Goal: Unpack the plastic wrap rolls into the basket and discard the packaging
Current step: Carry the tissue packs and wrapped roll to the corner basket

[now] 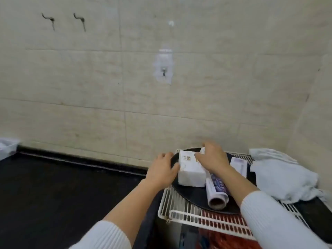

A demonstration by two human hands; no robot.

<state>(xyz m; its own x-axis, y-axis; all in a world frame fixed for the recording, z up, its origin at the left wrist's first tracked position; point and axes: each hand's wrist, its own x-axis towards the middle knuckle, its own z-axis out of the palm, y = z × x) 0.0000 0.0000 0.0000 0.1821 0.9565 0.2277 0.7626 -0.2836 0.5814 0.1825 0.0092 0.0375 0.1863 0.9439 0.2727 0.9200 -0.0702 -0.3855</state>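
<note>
Two hands: the left hand [162, 170] with fingers [175, 167] against one white box [191, 170], the right hand [212, 156] gripping over the box's top. One roll [216, 192] lies just below the right fingers [198, 156]. One wire basket [181, 213], one black tray [193, 194], one cloth [282, 177], three wall hooks [163, 71].

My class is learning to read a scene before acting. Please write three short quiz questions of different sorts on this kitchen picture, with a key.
1. True or false: the white rectangular paper package stands on the round black tray.
2. Which hand reaches over the package's top: A left, B right?
3. Fill in: the printed plastic wrap roll lies to the package's ____ in the picture.

Key: 1 true. 2 B; the left hand touches its left side. 3 right; both sit on the tray in the white wire basket, beside a crumpled white cloth.
</note>
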